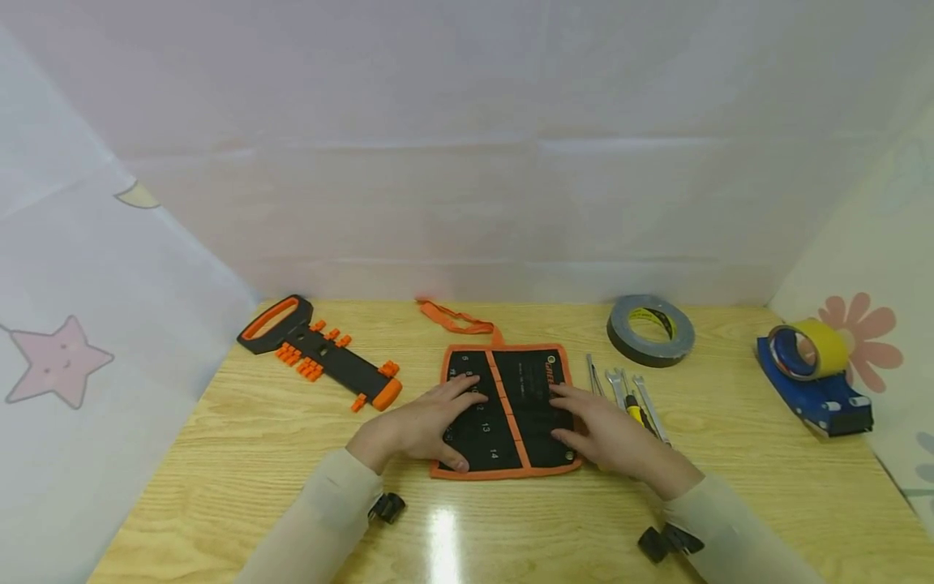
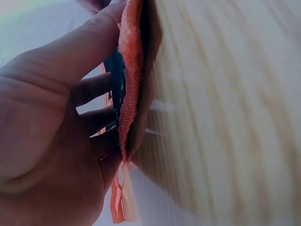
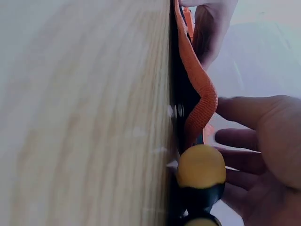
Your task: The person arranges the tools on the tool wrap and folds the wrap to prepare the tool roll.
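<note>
A black fabric tool pouch (image 1: 536,422) with orange trim and printed numbers lies spread on the table, its orange strap (image 1: 460,320) trailing off the back. My left hand (image 1: 423,422) rests on its left part with the fingers extended; in the left wrist view the thumb lies along the orange edge (image 2: 131,70). Over the right edge, my right hand (image 1: 609,430) touches the pouch with loosely bent, spread fingers. Beside that hand lie several metal wrenches (image 1: 649,405) and a yellow-and-black screwdriver (image 1: 635,410), whose rounded handle end (image 3: 200,167) shows in the right wrist view.
A black-and-orange rack (image 1: 336,365) with orange clips lies at the back left. Behind the tools sits a roll of grey tape (image 1: 623,337). A blue tape dispenser (image 1: 810,397) with yellow tape stands at the far right. Cloth walls (image 1: 467,203) border the table (image 1: 292,438).
</note>
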`<control>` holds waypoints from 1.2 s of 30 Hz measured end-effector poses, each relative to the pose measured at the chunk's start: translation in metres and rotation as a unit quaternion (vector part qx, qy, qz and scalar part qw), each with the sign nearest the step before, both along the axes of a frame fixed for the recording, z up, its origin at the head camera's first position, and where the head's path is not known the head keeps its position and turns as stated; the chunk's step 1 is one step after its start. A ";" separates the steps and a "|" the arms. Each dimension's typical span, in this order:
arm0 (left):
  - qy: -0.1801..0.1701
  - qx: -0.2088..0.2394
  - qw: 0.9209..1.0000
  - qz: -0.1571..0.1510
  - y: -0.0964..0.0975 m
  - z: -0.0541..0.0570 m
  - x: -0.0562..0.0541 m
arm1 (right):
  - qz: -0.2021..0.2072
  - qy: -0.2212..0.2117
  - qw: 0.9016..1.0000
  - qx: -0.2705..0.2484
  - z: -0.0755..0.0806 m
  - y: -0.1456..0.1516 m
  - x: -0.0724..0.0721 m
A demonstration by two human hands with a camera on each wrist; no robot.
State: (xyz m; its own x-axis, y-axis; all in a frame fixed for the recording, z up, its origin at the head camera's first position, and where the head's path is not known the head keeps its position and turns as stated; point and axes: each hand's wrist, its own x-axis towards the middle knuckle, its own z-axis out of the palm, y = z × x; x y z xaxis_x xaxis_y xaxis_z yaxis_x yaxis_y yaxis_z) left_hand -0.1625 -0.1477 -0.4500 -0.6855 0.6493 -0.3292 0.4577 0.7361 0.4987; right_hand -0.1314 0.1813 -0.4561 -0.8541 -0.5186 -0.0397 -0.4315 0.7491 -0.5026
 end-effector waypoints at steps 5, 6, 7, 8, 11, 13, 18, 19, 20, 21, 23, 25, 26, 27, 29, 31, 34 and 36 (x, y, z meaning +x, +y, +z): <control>0.002 -0.002 1.000 0.000 0.001 0.000 0.001 | -0.059 0.090 0.993 -0.043 -0.001 0.011 0.009; 0.002 -0.001 1.000 0.000 0.001 0.000 0.001 | -0.070 0.107 0.991 -0.046 -0.001 0.013 0.010; 0.001 -0.002 1.000 0.001 0.001 0.001 0.001 | -0.082 0.116 0.989 -0.049 0.000 0.016 0.012; 0.001 -0.002 1.000 0.001 0.001 0.001 0.001 | -0.091 0.121 0.987 -0.052 0.000 0.018 0.013; 0.000 -0.001 1.000 0.000 0.001 0.000 0.001 | -0.116 0.126 0.984 -0.046 0.001 0.024 0.019; -0.001 0.000 1.000 -0.001 0.001 0.000 0.000 | -0.136 0.119 0.983 -0.041 0.001 0.027 0.022; -0.001 0.004 1.000 0.000 0.001 0.000 0.000 | -0.179 0.082 0.980 -0.015 0.000 0.031 0.030; -0.001 0.005 1.000 0.001 0.001 0.000 0.000 | -0.182 0.072 0.981 -0.011 0.000 0.031 0.031; -0.001 0.005 1.000 0.001 0.001 0.000 0.000 | -0.184 0.063 0.981 -0.006 -0.001 0.031 0.032; -0.001 0.004 1.000 0.001 0.001 0.000 0.000 | -0.185 0.056 0.981 -0.001 -0.002 0.031 0.032; -0.001 0.002 1.000 0.001 0.000 0.000 0.000 | -0.186 0.045 0.981 0.006 -0.003 0.031 0.033; -0.001 0.001 1.000 0.000 0.000 0.000 0.000 | -0.185 0.040 0.982 0.010 -0.005 0.031 0.033; 0.000 0.000 1.000 -0.001 0.000 0.000 0.000 | -0.185 0.039 0.982 0.011 -0.005 0.031 0.033; 0.001 -0.001 1.000 -0.001 0.000 0.000 0.000 | -0.185 0.038 0.982 0.011 -0.005 0.031 0.033; 0.000 -0.001 1.000 -0.002 0.000 0.000 -0.001 | -0.183 0.037 0.982 0.010 -0.005 0.030 0.033; -0.001 -0.002 1.000 -0.001 0.000 -0.001 -0.001 | -0.180 0.039 0.983 0.009 -0.006 0.030 0.033; -0.002 -0.003 1.000 0.000 0.000 -0.001 -0.001 | -0.169 0.048 0.984 0.012 -0.006 0.028 0.032; -0.002 -0.004 1.000 0.000 0.000 -0.001 0.000 | -0.164 0.057 0.985 0.016 -0.006 0.026 0.031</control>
State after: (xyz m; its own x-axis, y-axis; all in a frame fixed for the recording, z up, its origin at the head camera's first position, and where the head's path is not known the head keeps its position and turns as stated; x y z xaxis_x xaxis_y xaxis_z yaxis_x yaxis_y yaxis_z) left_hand -0.1629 -0.1474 -0.4509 -0.6844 0.6463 -0.3375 0.4554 0.7404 0.4944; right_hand -0.1002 0.2076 -0.4626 -0.9752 -0.2148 0.0539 -0.2163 0.8721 -0.4389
